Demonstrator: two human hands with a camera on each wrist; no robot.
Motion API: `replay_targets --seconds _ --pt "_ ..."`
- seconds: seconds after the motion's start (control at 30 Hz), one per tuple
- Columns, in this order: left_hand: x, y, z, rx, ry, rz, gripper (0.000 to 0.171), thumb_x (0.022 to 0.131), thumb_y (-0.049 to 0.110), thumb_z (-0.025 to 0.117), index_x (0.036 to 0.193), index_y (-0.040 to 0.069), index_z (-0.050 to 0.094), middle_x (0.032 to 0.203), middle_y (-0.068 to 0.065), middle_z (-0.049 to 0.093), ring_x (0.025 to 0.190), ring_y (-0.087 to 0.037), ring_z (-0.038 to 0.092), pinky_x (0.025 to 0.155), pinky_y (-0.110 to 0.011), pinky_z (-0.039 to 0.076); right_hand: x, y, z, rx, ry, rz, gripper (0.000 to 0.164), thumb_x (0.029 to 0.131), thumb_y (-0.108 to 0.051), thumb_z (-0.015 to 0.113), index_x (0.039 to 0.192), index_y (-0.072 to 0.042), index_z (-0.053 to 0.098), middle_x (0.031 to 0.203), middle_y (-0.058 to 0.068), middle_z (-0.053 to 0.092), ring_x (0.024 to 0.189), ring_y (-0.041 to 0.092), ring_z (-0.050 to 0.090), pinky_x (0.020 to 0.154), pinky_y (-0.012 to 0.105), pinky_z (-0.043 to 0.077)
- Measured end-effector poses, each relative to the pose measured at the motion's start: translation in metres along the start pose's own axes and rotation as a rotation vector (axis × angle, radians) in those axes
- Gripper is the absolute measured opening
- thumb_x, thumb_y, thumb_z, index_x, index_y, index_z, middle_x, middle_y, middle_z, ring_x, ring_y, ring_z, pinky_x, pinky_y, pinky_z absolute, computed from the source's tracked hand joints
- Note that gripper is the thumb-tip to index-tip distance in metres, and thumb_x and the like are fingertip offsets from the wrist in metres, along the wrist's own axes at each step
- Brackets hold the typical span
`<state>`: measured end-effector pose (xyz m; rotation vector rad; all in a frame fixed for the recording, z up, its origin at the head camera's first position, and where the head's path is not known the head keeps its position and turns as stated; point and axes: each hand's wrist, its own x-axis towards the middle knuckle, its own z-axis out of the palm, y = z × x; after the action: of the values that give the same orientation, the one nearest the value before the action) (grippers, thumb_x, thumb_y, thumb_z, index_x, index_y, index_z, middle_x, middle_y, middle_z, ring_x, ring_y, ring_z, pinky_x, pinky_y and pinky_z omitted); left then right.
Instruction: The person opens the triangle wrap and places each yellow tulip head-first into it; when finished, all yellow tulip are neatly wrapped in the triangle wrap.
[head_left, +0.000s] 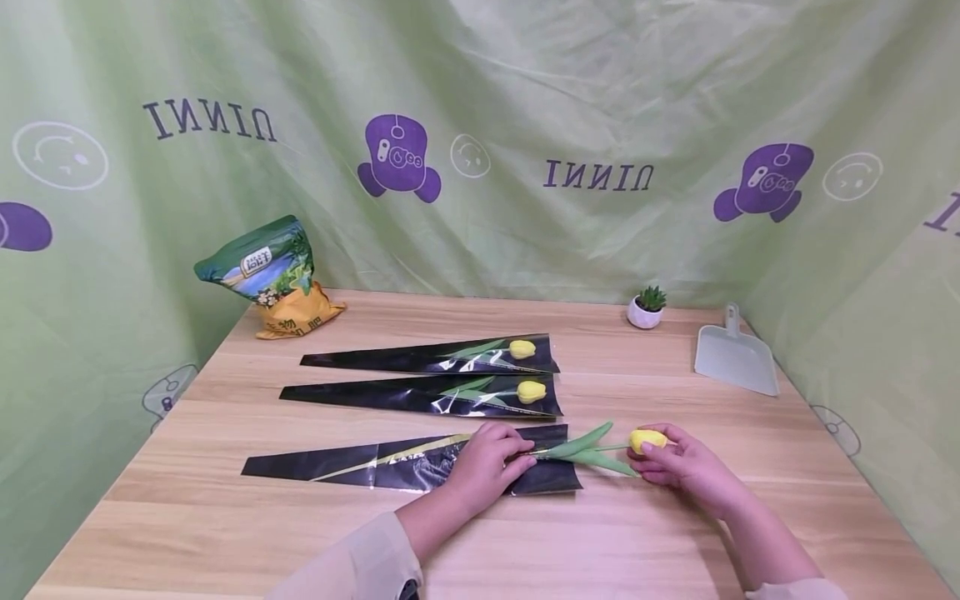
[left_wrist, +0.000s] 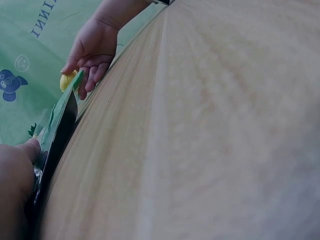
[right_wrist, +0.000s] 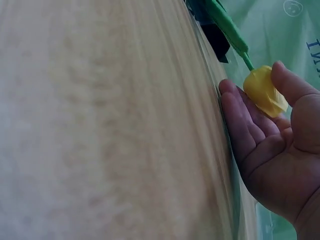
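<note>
A black flower sleeve (head_left: 337, 464) with a clear front and a gold stripe lies nearest on the table. My left hand (head_left: 491, 462) rests over its wide end, pinching near the mouth where the tulip's stem goes in; the fingers cover the exact contact. Out of that mouth stick the green leaves (head_left: 588, 450) of a yellow tulip. My right hand (head_left: 686, 467) holds the tulip's bloom (head_left: 647, 442) between thumb and fingers, to the right of the sleeve. In the right wrist view the thumb presses the bloom (right_wrist: 265, 92) from above, with the other fingers beneath.
Two black sleeves, each with a yellow tulip (head_left: 531, 392) (head_left: 522, 349) inside, lie parallel farther back. A green and orange bag (head_left: 273, 279) stands at the back left. A small potted succulent (head_left: 647, 310) and a grey dustpan (head_left: 735, 357) are at the back right.
</note>
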<state>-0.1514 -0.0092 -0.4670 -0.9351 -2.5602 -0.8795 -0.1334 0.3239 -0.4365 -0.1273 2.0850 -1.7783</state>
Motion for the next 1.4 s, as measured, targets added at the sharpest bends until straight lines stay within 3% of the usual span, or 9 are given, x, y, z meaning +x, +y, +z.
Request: replay_targets --seconds 0.13,0.27,1.0,1.4 --pt "0.000 0.000 0.000 0.003 -0.006 -0.001 0.024 0.091 0.031 0.068 0.107 0.015 0.076 0.100 0.002 0.069 0.100 -0.016 0.061 0.092 -0.031 0.050 0.003 0.000 0.003 -0.141 0.057 0.001 0.054 0.097 -0.016 0.061 0.135 0.014 0.038 0.106 0.002 0.066 0.090 0.008 0.068 0.079 0.026 0.059" --pt "0.000 0.000 0.000 0.005 -0.010 -0.007 0.024 0.091 0.030 0.068 0.108 0.015 0.076 0.100 0.002 0.068 0.100 -0.016 0.061 0.092 -0.031 0.050 0.006 -0.001 0.010 -0.178 0.050 -0.009 0.060 0.095 -0.016 0.064 0.137 0.019 0.037 0.108 0.008 0.065 0.088 0.007 0.067 0.078 0.026 0.059" --pt "0.000 0.002 -0.001 -0.006 -0.016 -0.028 0.025 0.091 0.031 0.069 0.109 0.015 0.075 0.102 0.002 0.069 0.101 -0.016 0.061 0.093 -0.032 0.050 0.030 -0.010 0.053 -0.228 -0.019 -0.038 0.052 0.089 -0.014 0.071 0.128 0.015 0.051 0.095 0.010 0.064 0.075 0.010 0.064 0.065 0.021 0.056" --pt "0.001 0.002 0.000 -0.038 -0.010 -0.048 0.025 0.091 0.030 0.068 0.110 0.014 0.075 0.103 0.002 0.069 0.102 -0.016 0.061 0.093 -0.032 0.050 0.033 -0.015 0.059 -0.295 -0.023 -0.039 0.048 0.085 -0.013 0.074 0.122 0.012 0.056 0.098 0.012 0.067 0.079 0.011 0.063 0.066 0.022 0.057"
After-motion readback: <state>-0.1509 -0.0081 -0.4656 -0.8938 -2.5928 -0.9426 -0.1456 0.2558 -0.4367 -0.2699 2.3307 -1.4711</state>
